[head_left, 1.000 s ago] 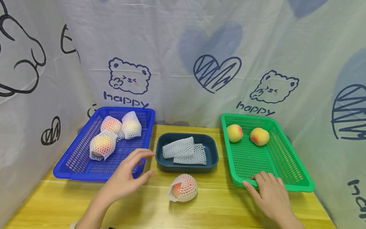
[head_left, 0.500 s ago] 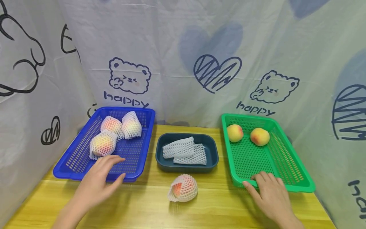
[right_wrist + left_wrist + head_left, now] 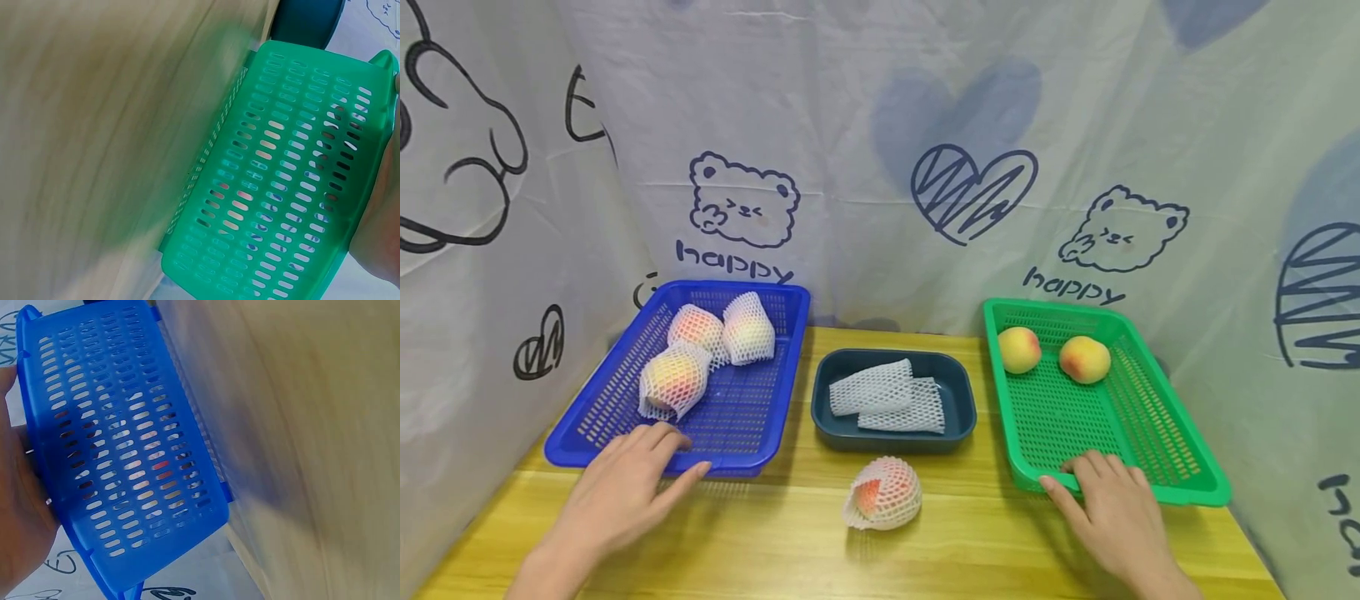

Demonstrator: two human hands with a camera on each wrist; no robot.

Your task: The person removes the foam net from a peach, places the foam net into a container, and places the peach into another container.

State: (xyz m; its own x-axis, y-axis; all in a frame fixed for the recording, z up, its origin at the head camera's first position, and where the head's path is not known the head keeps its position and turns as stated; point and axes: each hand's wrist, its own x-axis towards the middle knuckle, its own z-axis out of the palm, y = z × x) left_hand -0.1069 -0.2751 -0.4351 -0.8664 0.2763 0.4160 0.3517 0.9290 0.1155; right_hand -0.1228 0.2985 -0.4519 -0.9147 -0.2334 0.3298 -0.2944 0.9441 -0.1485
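Note:
My left hand [image 3: 617, 487] rests on the near rim of a blue plastic basket [image 3: 741, 433], its fingers hooked over the edge and thumb outside. Inside it lie three peaches in white foam nets, one of them a netted peach [image 3: 673, 379] close to my fingers. On the right, my right hand [image 3: 1116, 508] grips the near rim of a green basket [image 3: 1157, 400], fingers over the inside. Two bare peaches, including a yellow-red peach [image 3: 1084, 360], sit at its far end. Both wrist views show the slotted outer walls, the blue wall [image 3: 125, 444] and the green wall [image 3: 281, 169].
Between the baskets stands a dark blue tray [image 3: 895, 442] holding white foam nets [image 3: 880, 392]. In front of it, on the wooden table [image 3: 790, 533], lies a partly netted peach [image 3: 886, 493]. A printed cloth [image 3: 865, 100] hangs behind and at the sides.
My left hand has moved left and down from beside the dark tray to the near rim of the blue basket. My right hand stays on the green rim.

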